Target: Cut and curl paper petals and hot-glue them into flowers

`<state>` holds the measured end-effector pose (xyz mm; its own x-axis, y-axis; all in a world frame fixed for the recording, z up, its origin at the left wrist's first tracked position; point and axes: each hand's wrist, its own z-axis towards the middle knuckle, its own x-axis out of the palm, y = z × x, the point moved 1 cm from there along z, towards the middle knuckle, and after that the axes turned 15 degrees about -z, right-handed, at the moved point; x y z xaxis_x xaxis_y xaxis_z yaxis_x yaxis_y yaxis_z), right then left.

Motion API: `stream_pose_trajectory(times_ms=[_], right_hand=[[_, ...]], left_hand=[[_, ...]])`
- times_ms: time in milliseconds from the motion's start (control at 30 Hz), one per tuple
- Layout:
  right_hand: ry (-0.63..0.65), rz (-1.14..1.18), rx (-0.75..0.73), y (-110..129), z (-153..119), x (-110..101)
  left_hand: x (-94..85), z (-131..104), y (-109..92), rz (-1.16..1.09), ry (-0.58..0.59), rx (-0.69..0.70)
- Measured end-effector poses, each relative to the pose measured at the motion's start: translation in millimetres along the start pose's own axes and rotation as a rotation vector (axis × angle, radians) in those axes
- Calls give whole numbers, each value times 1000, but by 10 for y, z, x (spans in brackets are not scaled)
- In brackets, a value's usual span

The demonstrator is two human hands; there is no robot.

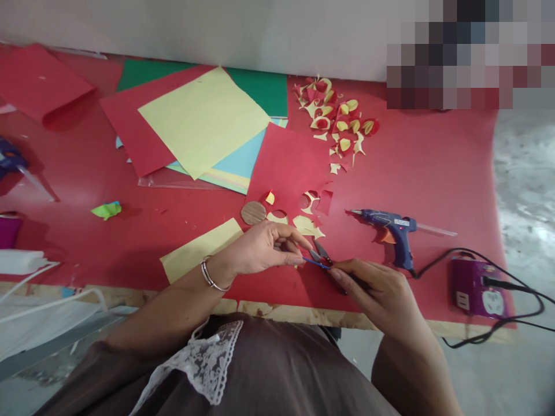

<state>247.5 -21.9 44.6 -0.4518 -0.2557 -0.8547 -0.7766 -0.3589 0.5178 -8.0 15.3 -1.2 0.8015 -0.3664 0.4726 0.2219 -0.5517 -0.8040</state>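
A thin blue strip (315, 263) stretches between my two hands over the front part of the red table. My left hand (273, 248) pinches its left end between thumb and fingers. At the other end, my right hand (373, 286) closes thumb and forefinger on it. Whether the strip is wire, string or paper is too small to tell. Just behind and beneath it lie scissors (321, 252), partly hidden by my hands. A round wooden disc (254, 213) rests beyond my left hand, near yellow paper scraps (306, 225) and a cut red sheet (290, 164).
A blue glue gun (390, 222) lies at right, its cord running to a purple power socket box (479, 289). Yellow paper (206, 121) tops a stack of coloured sheets. Red and yellow cut pieces (338, 118) are heaped at the back. Another glue gun (13, 157) lies far left.
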Motion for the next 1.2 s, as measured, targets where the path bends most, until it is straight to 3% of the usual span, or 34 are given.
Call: stream_pose_trajectory(times_ms=[500, 733, 1200], right_hand=[[-22, -17, -39, -23, -22, 23], [-13, -25, -2, -61, -57, 63], [-15, 27, 101, -114, -86, 39]], left_hand=[[-30, 3, -61, 76, 101, 41], [-43, 5, -21, 124, 61, 10], [-44, 33, 16, 11, -53, 25]])
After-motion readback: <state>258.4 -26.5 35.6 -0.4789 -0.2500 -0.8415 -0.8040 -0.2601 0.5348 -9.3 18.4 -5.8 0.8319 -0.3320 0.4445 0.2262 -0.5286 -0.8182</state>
